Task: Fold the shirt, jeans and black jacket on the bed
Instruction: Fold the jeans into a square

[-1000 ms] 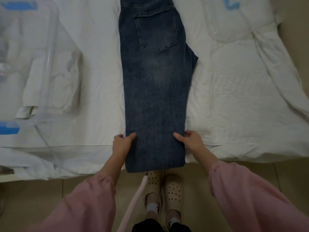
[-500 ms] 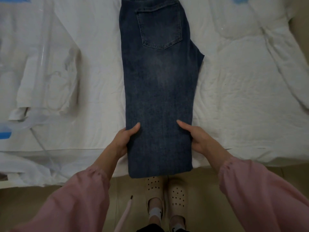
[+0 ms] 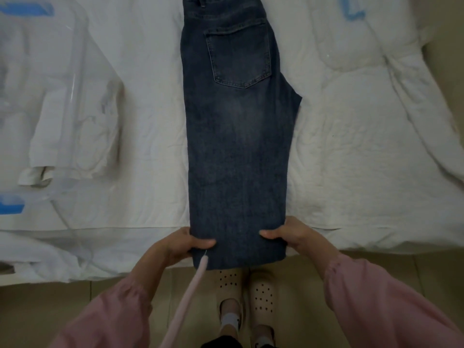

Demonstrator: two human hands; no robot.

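Jeans [image 3: 238,146] lie lengthwise on white bed [image 3: 150,121], hems overhanging near edge. Left hand [image 3: 183,243] and right hand [image 3: 288,233] each pinch one side near hems, fingers curled round denim.

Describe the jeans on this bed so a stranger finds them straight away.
Start at the white bed filling the upper view. Down its middle runs a long strip of denim, the jeans, folded lengthwise, one back pocket facing up, the left hand and right hand gripping its near end. It is the only dark thing among white bedding.
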